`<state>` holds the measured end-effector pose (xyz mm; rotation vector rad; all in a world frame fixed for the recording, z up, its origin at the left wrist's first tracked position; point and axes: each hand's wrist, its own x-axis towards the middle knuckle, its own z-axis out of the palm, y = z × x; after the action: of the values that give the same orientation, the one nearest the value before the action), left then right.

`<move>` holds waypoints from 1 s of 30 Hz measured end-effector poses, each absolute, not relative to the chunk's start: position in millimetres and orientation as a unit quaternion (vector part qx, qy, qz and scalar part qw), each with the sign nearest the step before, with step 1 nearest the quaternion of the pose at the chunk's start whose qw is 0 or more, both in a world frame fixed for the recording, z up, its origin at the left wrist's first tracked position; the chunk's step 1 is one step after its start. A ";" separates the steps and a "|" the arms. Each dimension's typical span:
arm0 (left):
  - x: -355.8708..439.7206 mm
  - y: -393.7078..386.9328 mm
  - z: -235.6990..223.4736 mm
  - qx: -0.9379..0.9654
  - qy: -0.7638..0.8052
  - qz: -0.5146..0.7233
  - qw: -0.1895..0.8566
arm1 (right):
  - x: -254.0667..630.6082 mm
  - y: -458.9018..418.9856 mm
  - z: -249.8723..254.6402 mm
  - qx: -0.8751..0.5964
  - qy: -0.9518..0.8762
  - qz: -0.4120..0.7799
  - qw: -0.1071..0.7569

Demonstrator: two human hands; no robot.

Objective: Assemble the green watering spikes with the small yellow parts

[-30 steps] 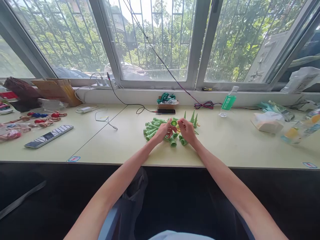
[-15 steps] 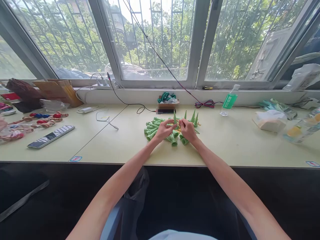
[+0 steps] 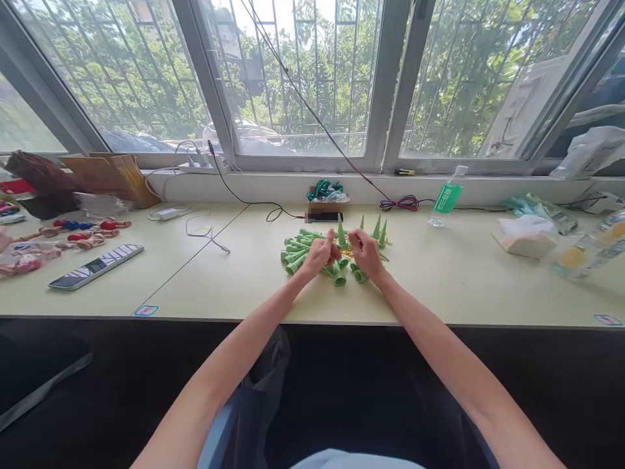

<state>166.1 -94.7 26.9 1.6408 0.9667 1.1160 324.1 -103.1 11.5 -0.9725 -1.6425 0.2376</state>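
My left hand (image 3: 319, 255) is closed, its thumb pointing up, at the base of an upright green cone (image 3: 340, 234). The cone's tip points away from the table, and its lower end is partly hidden by my fingers. Just to the right, my right hand (image 3: 367, 254) has thumb and forefinger pinched together; whatever is between them is too small to make out. A pile of green cones (image 3: 295, 255) lies around my left hand, some with open ends facing me. More cones (image 3: 378, 231) stand upright behind my right hand. Small yellow bits show between my hands.
Behind the pile are a phone (image 3: 326, 217) and a small box (image 3: 336, 207) with green material. A bottle (image 3: 446, 198) and a tissue pack (image 3: 527, 236) stand to the right. Leftward lie a white cable (image 3: 209, 238), a patterned flat case (image 3: 97, 267) and wooden toys (image 3: 85, 234).
The cone between my hands has turned from its open end facing me to tip up. My left fingers have shifted slightly down its base, and my right hand stays close beside it.
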 end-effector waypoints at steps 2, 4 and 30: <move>165.4 -94.9 26.6 0.662 0.404 0.443 0.450 | 323.6 -103.3 11.3 -0.400 -0.711 0.111 0.567; 164.1 -95.5 27.0 0.662 0.412 0.443 0.442 | 323.5 -103.4 11.1 -0.390 -0.717 0.115 0.566; 155.2 -100.4 34.6 0.671 0.437 0.399 0.447 | 328.8 -103.0 10.6 -0.365 -0.751 0.062 0.547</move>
<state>155.2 -100.4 34.6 1.6611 1.0824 0.9868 328.8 -103.0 10.6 -0.8654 -1.7792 0.1476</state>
